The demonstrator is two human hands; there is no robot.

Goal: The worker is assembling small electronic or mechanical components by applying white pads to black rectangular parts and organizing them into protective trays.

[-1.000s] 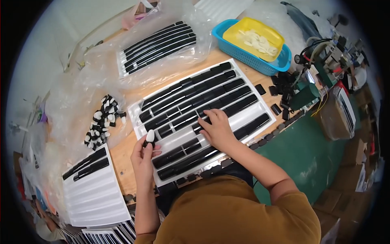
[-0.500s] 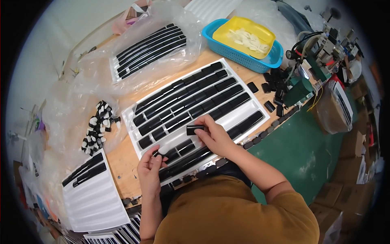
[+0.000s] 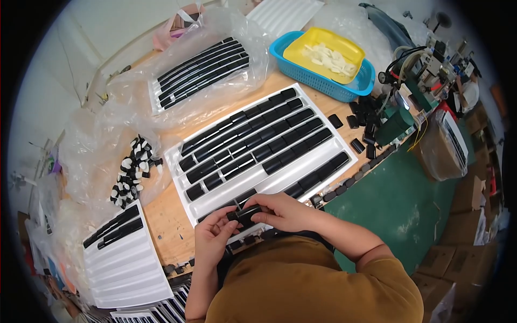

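Over the near edge of a white grooved tray, my two hands meet. Between the fingers and thumb of my right hand is a short black glossy case. My left hand is closed at the left end of that case, pinching a small black-and-white piece mostly hidden by the fingertips. Rows of similar black cases lie in the tray's grooves, with gaps in some rows. Part of the nearest rows is covered by my hands.
Small black-and-white pieces are heaped at the left. Below them lies another white tray, partly filled. A filled tray rests on plastic film. A blue basket holds a yellow tray. Loose black cases lie right.
My right hand has come down and left with the black case, from above the tray's middle to my left hand. My left hand has shifted slightly right and nearer.
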